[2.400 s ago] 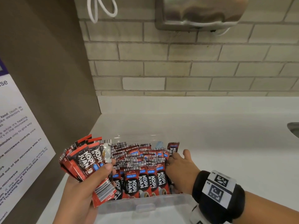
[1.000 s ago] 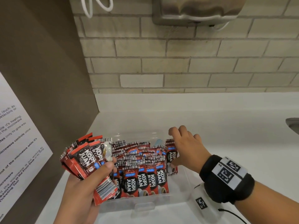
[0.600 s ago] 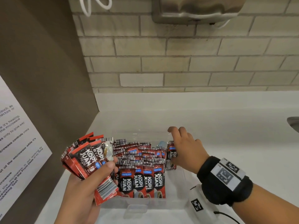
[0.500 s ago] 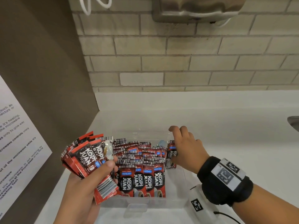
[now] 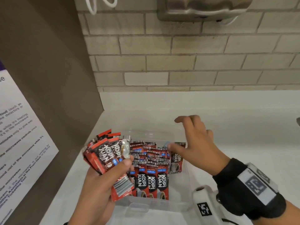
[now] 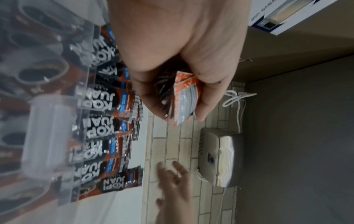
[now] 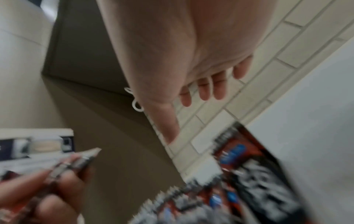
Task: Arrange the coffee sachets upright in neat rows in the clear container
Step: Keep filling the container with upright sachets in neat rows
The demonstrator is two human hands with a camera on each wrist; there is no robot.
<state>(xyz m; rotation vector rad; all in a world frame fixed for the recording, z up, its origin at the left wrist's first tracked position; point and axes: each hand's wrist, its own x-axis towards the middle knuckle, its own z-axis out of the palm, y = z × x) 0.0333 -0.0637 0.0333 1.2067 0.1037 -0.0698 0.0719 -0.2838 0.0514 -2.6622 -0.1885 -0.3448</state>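
— Pale brick wall (image 5: 178, 51) fills the upper frame, with a steel dispenser (image 5: 203, 8) at its top edge, and your white counter (image 5: 227, 127) runs below it. Where are the sachets?

— Most stand upright in rows inside the clear container (image 5: 152, 207) at lower centre of the head view. One row of coffee sachets (image 5: 151, 181) faces you with the logo showing; more tops pack in behind it.

— And your left hand?

— Your left hand (image 5: 97, 189), lower left of the frame, holds a fanned bundle of sachets (image 5: 107, 155); the grip is closed around it, thumb pressed across the front. The left wrist view shows the same bundle pinched between thumb and fingers.

— Your right hand?

— Your right hand (image 5: 196, 143) sits right of centre above the container's right end, grip wide, fingers spread and holding nothing. Its thumb is close to a lone sachet (image 5: 176, 161) standing at the right end of the rows; I cannot tell whether they touch.

— Anything else?

— A printed notice (image 5: 21, 143) hangs on the brown panel (image 5: 48, 70) at left.
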